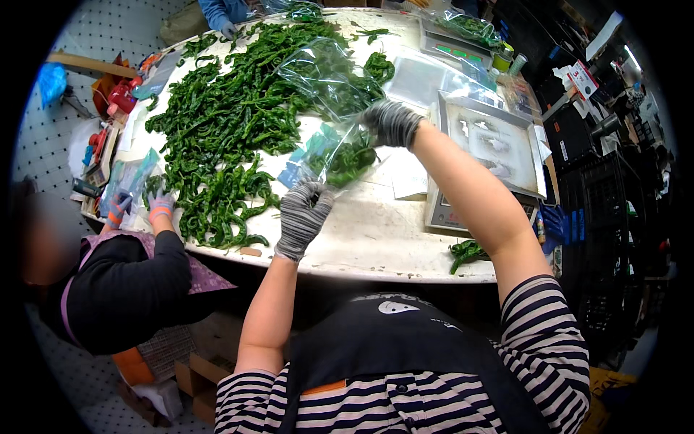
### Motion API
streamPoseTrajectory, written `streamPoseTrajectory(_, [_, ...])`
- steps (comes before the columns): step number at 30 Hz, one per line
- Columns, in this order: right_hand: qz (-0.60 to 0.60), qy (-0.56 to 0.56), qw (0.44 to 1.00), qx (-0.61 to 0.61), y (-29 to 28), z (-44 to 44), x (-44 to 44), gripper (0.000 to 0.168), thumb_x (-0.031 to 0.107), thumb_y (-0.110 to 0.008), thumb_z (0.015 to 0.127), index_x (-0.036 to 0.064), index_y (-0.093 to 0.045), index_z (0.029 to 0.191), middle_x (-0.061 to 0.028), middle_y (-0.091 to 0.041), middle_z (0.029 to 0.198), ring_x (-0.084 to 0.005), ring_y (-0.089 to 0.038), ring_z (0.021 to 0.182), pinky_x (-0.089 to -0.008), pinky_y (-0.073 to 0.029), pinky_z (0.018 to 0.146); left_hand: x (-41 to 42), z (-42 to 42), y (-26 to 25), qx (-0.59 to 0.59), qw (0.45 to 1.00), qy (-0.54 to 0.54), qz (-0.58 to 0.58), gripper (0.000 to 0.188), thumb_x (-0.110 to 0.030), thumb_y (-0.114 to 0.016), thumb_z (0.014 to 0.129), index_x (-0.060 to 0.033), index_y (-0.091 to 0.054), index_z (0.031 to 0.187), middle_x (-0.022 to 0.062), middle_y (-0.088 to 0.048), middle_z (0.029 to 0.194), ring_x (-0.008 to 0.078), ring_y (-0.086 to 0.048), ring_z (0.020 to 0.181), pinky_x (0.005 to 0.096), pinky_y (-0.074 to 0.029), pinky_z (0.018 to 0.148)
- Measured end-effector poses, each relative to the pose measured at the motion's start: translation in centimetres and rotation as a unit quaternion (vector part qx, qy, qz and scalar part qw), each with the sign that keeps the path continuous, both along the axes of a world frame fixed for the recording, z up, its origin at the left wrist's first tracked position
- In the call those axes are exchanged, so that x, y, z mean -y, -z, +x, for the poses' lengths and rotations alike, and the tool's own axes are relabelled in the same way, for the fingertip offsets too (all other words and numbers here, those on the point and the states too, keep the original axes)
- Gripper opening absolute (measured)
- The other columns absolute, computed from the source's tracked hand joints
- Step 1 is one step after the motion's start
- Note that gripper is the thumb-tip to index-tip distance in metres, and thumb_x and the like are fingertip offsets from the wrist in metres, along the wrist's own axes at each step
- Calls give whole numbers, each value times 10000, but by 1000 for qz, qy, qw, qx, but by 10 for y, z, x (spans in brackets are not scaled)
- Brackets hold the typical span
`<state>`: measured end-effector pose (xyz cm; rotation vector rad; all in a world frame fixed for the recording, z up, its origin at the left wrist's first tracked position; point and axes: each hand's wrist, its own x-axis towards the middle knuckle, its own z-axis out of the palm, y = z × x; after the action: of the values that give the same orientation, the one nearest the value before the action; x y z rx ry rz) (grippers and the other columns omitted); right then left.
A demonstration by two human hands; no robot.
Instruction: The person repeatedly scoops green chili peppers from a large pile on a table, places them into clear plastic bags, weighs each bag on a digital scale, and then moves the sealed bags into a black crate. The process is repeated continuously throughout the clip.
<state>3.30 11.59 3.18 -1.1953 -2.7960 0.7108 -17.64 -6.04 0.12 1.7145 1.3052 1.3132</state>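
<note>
My left hand [304, 219], in a grey striped knit glove, pinches the near edge of a clear plastic bag [332, 147]. Green peppers [349, 164] lie inside that bag, above the white table. My right hand [393, 125], gloved the same way, grips the bag's far right side; its fingertips are partly hidden by the plastic. Just beyond the hands rests another clear bag [320, 68] with peppers showing through it. A wide heap of long, wrinkled green peppers [233, 114] spreads to the left of both hands.
A metal-topped scale [490, 144] stands right of my right hand, with another scale [461, 51] bearing a pepper bag behind it. Loose peppers [465, 254] lie by the table's front edge [379, 271]. A co-worker's gloved hands [161, 204] work at left; another person's hand [229, 30] is at the far side.
</note>
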Motion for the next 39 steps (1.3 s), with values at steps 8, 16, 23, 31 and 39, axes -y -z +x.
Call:
streamPoseTrajectory(8, [-31,46,976,-209,-64,0,24,439,374,-599,780,62,-547,1086,-113,-545,1065,-241,-489,1010,-346,-450,808,-43,-20,-63,-56,991,1,121,74,-65,-593,783,-2,-573,752,23,-535,659,91,-474,583,222,-408,559])
streamPoseTrajectory(16, [377,-2,918,-123,-157,80,27,295,93,-679,701,32,-573,970,-62,-554,748,-164,-560,682,-264,-502,662,-105,23,-174,-45,968,82,234,135,-133,-603,769,-6,-590,724,65,-565,610,134,-527,558,267,-441,562])
streamPoseTrajectory(23, [149,327,756,-547,-163,164,37,249,127,-607,769,52,-550,1000,-43,-572,881,-141,-548,757,-245,-453,639,-181,132,-196,-207,835,103,499,100,-106,-612,759,-9,-591,770,126,-567,684,249,-554,598,314,-441,563])
streamPoseTrajectory(31, [47,447,811,-375,-87,208,151,420,219,-590,784,-28,-500,1112,-125,-581,928,-148,-556,872,-264,-434,740,-132,190,-79,-311,872,198,323,165,-173,-582,764,-36,-535,687,141,-557,756,320,-554,674,394,-455,600])
streamPoseTrajectory(39, [-26,459,699,-547,-90,224,264,230,127,-498,867,-36,-570,1012,-97,-624,911,-139,-614,812,-241,-517,701,-71,109,-18,-106,961,127,223,269,-106,-637,717,-23,-577,966,166,-543,996,293,-576,812,333,-473,734])
